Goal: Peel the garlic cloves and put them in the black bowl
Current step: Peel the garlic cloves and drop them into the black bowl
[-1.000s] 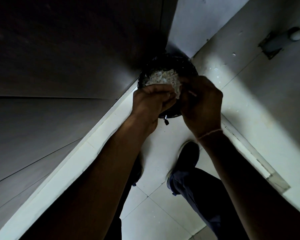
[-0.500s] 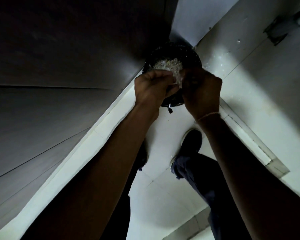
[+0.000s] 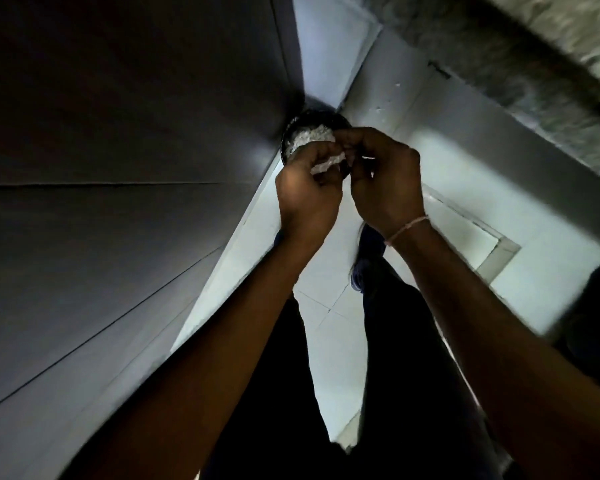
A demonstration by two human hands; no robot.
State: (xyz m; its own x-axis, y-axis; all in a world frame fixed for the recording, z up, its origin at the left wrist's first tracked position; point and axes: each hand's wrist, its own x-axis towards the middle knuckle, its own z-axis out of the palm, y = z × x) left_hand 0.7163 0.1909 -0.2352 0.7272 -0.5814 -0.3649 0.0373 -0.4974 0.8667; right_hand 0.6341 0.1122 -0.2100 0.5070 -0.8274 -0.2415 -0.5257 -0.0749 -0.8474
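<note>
A: Between the two hands, a pale, papery clump [image 3: 328, 163] is the centre of the figure. The left hand [image 3: 307, 199] has its fingers curled round it from below; the right hand [image 3: 383, 181], wearing a thin wrist thread [image 3: 407, 226], is curled too, its fingertips [image 3: 343, 142] pinching at the clump's upper edge.

B: Is that garlic or only skin?

A: Too dark and blurred to tell; it reads as a clove or bulb with loose skin. I judge peeling to be in progress, not finished.

B: And the container?

A: Just beyond the hands, partly hidden by the fingers, sits the black bowl [image 3: 317, 116], tucked into the corner where the dark panel [image 3: 136, 133] meets the pale floor [image 3: 333, 341]. It holds a whitish heap [image 3: 312, 136], level with or slightly above the rim.

B: Peeled cloves?

A: It cannot be settled; the heap looks flaky, so it may be peel, cloves, or both. How many cloves remain is not shown. Below the hands, a dark shoe [image 3: 369, 261] rests on the tiles.
</note>
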